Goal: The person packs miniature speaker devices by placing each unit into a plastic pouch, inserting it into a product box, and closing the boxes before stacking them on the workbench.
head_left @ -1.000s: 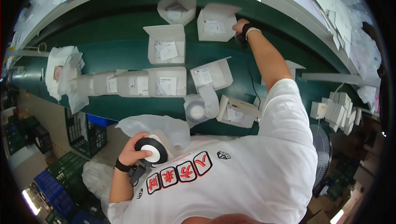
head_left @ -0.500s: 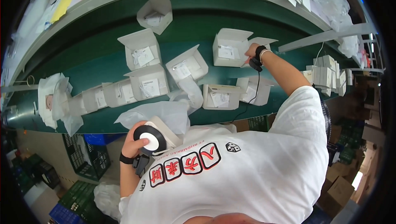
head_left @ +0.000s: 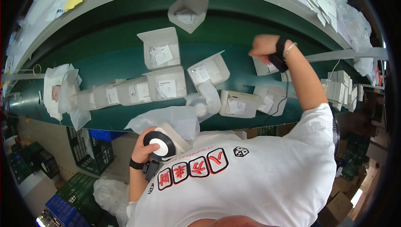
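My left hand (head_left: pixel 145 146) is closed around a white device (head_left: pixel 176 138) with a round black-rimmed face (head_left: pixel 159 146), held against my shirt. My thumb lies on its white centre. A translucent plastic bag (head_left: pixel 165 119) lies beside the device. My right hand (head_left: pixel 266 47) is above an open white box (head_left: pixel 265 67) at the far right of the green work surface. Its fingers curl downward, slightly blurred; what they hold, if anything, is hidden. The hand and wrist cover part of that box. Another open box (head_left: pixel 209 71) holding a white paper slip stands nearer the middle.
More open white boxes with papers and cables stand on the green surface (head_left: pixel 119 55), one at the back (head_left: pixel 188 11). Stacked white cartons (head_left: pixel 340 89) are at the right, a metal bar (head_left: pixel 346 54) behind them. White plastic wrapping (head_left: pixel 58 93) lies left; a green crate (head_left: pixel 88 149) is below.
The view has shifted, so most things appear farther right. My right hand has risen slightly and now covers more of the box beneath it. My left hand keeps its hold on the device.
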`<action>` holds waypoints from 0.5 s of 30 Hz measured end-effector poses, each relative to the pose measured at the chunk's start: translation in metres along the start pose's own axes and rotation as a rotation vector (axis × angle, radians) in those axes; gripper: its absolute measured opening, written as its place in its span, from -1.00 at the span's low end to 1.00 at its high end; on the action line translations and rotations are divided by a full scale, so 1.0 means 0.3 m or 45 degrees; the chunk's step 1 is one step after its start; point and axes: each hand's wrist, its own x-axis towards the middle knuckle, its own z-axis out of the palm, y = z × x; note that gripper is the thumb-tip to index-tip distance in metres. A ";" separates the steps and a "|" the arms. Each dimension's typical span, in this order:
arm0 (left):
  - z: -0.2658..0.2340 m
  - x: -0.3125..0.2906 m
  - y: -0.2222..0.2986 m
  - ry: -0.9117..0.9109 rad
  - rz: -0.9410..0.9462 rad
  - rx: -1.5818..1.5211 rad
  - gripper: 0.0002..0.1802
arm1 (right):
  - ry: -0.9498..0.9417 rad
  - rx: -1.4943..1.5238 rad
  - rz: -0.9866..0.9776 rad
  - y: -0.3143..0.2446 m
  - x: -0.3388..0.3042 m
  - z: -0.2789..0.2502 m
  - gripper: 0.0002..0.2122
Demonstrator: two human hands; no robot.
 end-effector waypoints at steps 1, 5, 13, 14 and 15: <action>-0.007 -0.007 -0.001 0.004 -0.002 0.004 -0.30 | 0.038 0.154 -0.123 -0.076 0.051 -0.018 -0.60; -0.028 -0.035 -0.019 0.028 -0.068 -0.066 -0.32 | 0.533 0.708 -0.006 -0.233 0.468 -0.098 -0.50; -0.095 -0.104 -0.097 0.265 -0.031 -0.132 -0.33 | 0.505 0.967 0.136 -0.007 0.862 -0.121 -0.63; -0.100 -0.105 -0.108 0.267 -0.035 -0.167 -0.33 | 0.502 0.970 0.148 0.009 0.822 -0.119 -0.63; -0.108 -0.094 -0.109 0.261 -0.040 -0.196 -0.32 | 0.418 0.969 0.174 0.031 0.767 -0.127 -0.67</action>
